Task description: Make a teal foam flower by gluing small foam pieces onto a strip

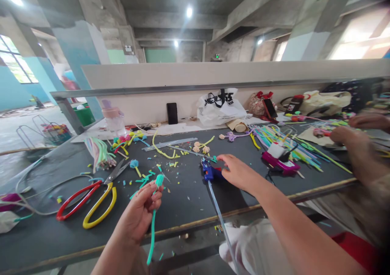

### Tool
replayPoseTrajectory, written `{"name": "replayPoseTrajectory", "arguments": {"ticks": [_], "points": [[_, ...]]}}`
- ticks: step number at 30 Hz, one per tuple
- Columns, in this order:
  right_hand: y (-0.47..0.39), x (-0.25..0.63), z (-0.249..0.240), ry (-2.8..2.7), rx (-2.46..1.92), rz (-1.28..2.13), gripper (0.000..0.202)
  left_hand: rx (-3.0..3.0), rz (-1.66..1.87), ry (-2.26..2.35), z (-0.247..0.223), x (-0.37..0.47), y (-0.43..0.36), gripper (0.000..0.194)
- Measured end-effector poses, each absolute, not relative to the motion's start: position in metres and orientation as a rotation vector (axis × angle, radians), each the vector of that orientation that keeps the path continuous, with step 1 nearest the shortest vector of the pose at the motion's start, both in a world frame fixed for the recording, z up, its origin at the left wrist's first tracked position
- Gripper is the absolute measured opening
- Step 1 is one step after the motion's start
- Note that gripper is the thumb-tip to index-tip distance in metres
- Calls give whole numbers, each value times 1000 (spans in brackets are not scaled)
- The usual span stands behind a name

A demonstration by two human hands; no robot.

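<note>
The dark tabletop [185, 204] ends at a pale-trimmed front edge [179, 228], and a low partition [183, 74] bounds it at the back. Between the red-and-yellow-handled scissors [112, 177] on the left and the blue glue gun [208, 171] near the middle lies a stretch of surface strewn with small chenille clippings [146, 178]; another stretch runs from the glue gun to the magenta glue gun [280, 163] on the right, with a co-worker's hand [344, 135] farther along. The left hand [146, 200] is raised near the front edge, palm turned inward, thumb and fingers pinching a teal chenille stem [153, 230] just below its bunched head [159, 180]; the stem's lower end hangs across the front edge in view. The right forearm reaches in from the lower right, and the right hand [236, 171] is beside the blue glue gun, fingers bent and pointing left toward a teal scrap [215, 159] at the nozzle. Whether those fingertips grip the scrap or merely sit next to it, I cannot tell. A clear glue stick [217, 206] extends from the gun past the table edge.
</note>
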State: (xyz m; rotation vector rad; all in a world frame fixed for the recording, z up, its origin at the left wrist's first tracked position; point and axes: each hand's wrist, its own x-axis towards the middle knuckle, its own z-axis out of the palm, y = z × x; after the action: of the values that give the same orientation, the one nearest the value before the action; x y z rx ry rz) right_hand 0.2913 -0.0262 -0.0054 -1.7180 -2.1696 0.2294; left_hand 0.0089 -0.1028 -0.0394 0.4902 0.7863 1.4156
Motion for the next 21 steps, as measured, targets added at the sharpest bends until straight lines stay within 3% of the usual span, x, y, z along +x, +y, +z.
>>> {"name": "replayPoseTrajectory", "arguments": {"ticks": [5,13,21], "points": [[-35,293,-13,-2380,-1715,367,44,451,1420,734,-43,6,-102,5],[-33,285,-15,-2303,-1923,210,30,426,1381,661,-47,2,-101,7],[-29,283,6,-2068,-1792,189,50,382,1361,584,-47,-1,-101,4]]}}
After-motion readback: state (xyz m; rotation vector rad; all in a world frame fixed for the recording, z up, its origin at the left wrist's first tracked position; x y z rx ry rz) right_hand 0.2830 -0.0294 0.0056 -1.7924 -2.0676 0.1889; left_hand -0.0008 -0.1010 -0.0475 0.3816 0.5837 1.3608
